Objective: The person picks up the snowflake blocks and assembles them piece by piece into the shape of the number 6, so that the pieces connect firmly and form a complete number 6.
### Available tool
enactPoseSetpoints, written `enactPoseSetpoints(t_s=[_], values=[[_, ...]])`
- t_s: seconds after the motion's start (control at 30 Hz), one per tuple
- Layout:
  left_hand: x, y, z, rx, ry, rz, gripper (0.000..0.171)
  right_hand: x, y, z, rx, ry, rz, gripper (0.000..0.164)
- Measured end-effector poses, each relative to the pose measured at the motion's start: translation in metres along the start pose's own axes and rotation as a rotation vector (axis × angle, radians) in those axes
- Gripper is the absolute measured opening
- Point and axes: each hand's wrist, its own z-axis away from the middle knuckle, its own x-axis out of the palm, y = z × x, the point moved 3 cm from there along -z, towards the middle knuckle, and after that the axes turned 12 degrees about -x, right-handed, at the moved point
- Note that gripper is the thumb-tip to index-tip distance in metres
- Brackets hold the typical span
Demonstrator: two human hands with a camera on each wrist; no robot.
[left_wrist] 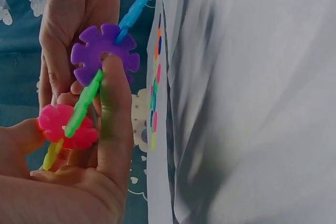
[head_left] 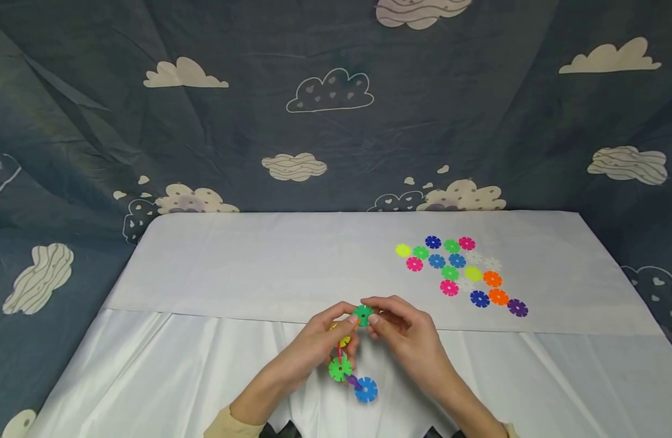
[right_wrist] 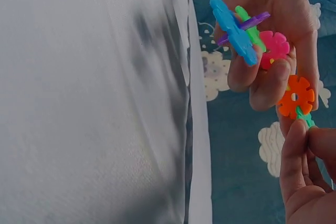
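Pinching green notched disc (head_left: pixel 363 311) in right hand (head_left: pixel 409 334), gripping linked disc chain (head_left: pixel 340 368) near its orange end disc (right_wrist: pixel 302 91) in left hand (head_left: pixel 326 342), above bench (head_left: pixel 259 261); brought rim to rim, apparently to steady the joint. Note loose discs (head_left: pixel 446 273) flat at right, probably spread for easy picking.

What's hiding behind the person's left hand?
Behind the left hand, parts of a yellow disc and an orange disc show in the head view. The right wrist view shows the orange disc's face. The hand covers part of the yellow disc; no view shows it whole.
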Motion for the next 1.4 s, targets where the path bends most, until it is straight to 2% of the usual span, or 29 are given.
enactPoseSetpoints(t_s=[0.2,0.43,0.7,0.87,1.03,1.2,1.4], values=[[-0.001,0.0,-0.001,0.005,0.007,0.041,0.035,-0.002,0.001,-0.002,0.025,0.001,-0.02,0.027],[-0.003,0.002,-0.001,0.018,0.051,0.038,0.035,-0.013,0.005,-0.005,0.027,0.036,0.034,0.028],[-0.008,0.002,-0.002,0.006,0.14,0.036,0.034,-0.033,0.003,-0.01,0.046,0.073,0.197,0.024],[-0.014,0.002,-0.002,0.008,0.146,0.078,0.038,-0.049,0.003,-0.012,0.05,0.074,0.298,0.024],[-0.02,0.002,0.0,0.015,0.153,0.094,0.035,-0.068,0.002,-0.013,0.054,0.095,0.381,0.025],[-0.024,0.003,0.001,0.02,0.167,0.071,0.034,-0.084,0.004,-0.012,0.099,0.102,0.445,0.027],[-0.025,0.005,0.001,0.016,0.197,0.026,0.038,-0.108,0.007,-0.006,0.138,0.057,0.543,0.029]])
